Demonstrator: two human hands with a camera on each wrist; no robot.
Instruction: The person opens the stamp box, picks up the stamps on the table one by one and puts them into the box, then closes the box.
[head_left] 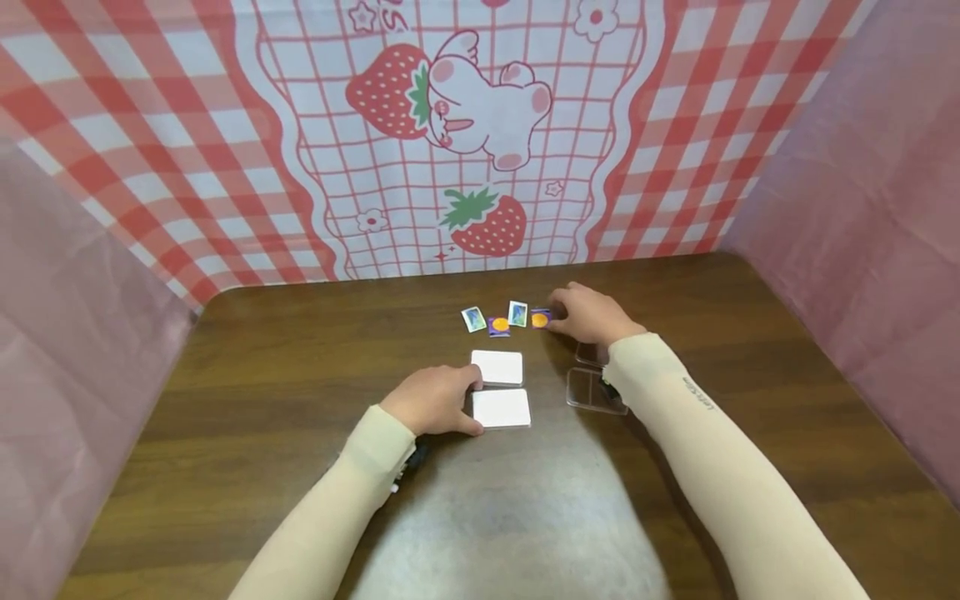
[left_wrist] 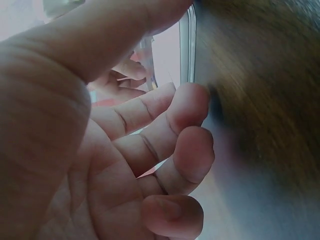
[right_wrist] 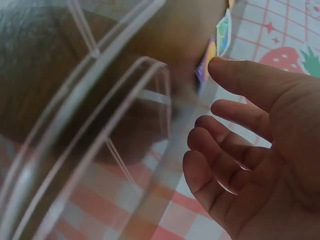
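Observation:
My left hand [head_left: 435, 398] is at the left end of two white rectangular pieces with clear rims. Its thumb and index finger pinch the nearer white piece [head_left: 502, 408] at its two left corners. Just beyond lies the farther white piece [head_left: 497, 367]. The other left fingers curl loosely in the left wrist view. My right hand [head_left: 592, 315] is beside a small purple card with an orange disc [head_left: 540, 318], its thumb tip [right_wrist: 217, 65] at the card's edge and the fingers relaxed and apart.
To the left of that card lie a second purple card [head_left: 499, 326] and two small blue-green cards with white borders [head_left: 518, 313]. Two clear plastic covers, the nearer one [head_left: 585, 390] and a farther one [head_left: 588, 355], lie under the right forearm. A patterned cloth [head_left: 487, 208] stands behind the wooden table [head_left: 262, 375].

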